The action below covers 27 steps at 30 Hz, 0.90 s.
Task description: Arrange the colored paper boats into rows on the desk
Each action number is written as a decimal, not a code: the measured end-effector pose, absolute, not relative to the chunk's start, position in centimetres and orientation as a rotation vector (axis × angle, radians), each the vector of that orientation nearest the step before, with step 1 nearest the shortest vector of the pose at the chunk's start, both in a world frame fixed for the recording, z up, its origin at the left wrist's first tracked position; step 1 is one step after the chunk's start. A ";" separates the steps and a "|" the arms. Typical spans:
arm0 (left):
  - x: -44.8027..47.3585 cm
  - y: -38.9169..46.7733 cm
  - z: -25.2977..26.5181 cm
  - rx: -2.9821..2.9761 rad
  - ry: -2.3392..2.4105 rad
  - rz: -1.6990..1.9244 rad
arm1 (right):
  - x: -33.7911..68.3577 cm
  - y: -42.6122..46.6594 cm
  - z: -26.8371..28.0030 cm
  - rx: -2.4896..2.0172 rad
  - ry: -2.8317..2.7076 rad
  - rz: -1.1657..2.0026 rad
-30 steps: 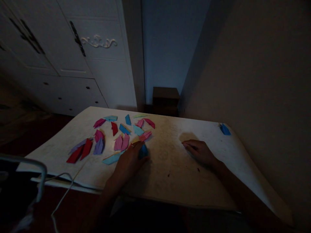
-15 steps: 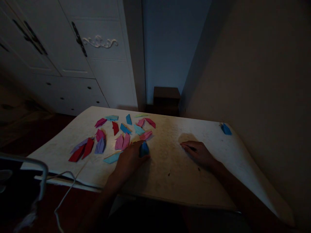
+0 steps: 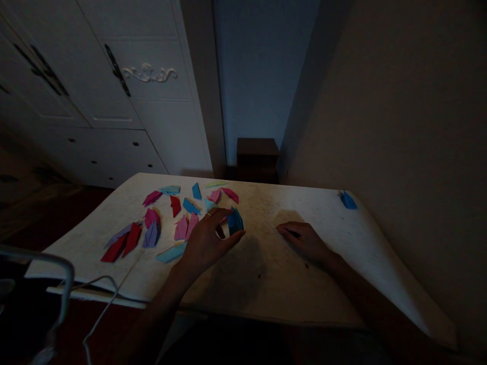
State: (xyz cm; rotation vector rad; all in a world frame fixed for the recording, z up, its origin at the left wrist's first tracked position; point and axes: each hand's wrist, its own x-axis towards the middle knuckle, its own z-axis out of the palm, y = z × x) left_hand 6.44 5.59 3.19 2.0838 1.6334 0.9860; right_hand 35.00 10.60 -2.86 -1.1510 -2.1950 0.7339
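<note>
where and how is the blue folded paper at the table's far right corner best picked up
Probably pinch the blue folded paper across its narrow width near the middle, coming from the near side with the right hand. It looks longer than wide, lies apart from the other folded pieces, and the wall rises beyond it on the right.

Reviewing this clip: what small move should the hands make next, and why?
Probably carry the blue folded paper a little rightward, to the right hand. The left hand pinches it in its fingers, seemingly above the table, while the right hand sits close by, apart from it; whether that one holds anything is unclear.
</note>
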 end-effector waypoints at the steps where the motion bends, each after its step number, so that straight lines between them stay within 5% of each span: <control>1: 7.0 6.3 3.5 2.122 1.596 0.992 | 34.9 10.6 -2.9 -1.150 -2.206 0.714; 10: 16.9 16.0 5.3 2.474 1.320 0.834 | 34.6 11.2 -3.3 -1.152 -2.433 0.418; 27: 36.2 24.4 1.7 2.798 1.160 0.227 | 34.0 12.0 -2.4 -1.337 -2.488 0.460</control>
